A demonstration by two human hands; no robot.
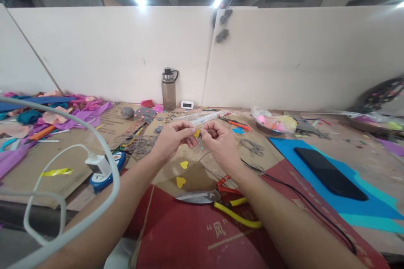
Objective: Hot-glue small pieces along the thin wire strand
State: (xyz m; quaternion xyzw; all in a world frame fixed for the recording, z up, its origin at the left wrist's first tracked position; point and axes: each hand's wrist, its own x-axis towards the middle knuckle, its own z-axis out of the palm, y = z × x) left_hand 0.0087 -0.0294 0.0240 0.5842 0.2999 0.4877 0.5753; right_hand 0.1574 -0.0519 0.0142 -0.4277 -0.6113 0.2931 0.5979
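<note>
My left hand (174, 138) and my right hand (219, 141) are raised close together above the cardboard, fingertips nearly meeting. Between them is a small yellow piece (197, 133), pinched by the fingers of my left hand. The fingers of my right hand are closed at its right side, on something too small to make out. Below my hands, two yellow hearts (181, 182) (184, 164) lie on the brown cardboard. Scissors with a wide blade (198, 197) and red and yellow handles lie nearer, partly behind my right forearm.
A grey bottle (168, 92) and a small white clock (187, 104) stand at the back. On the right, a black phone (330, 172) rests on blue sheets. Coloured scraps (57, 113) and a white charger (98, 164) with its cable are on the left.
</note>
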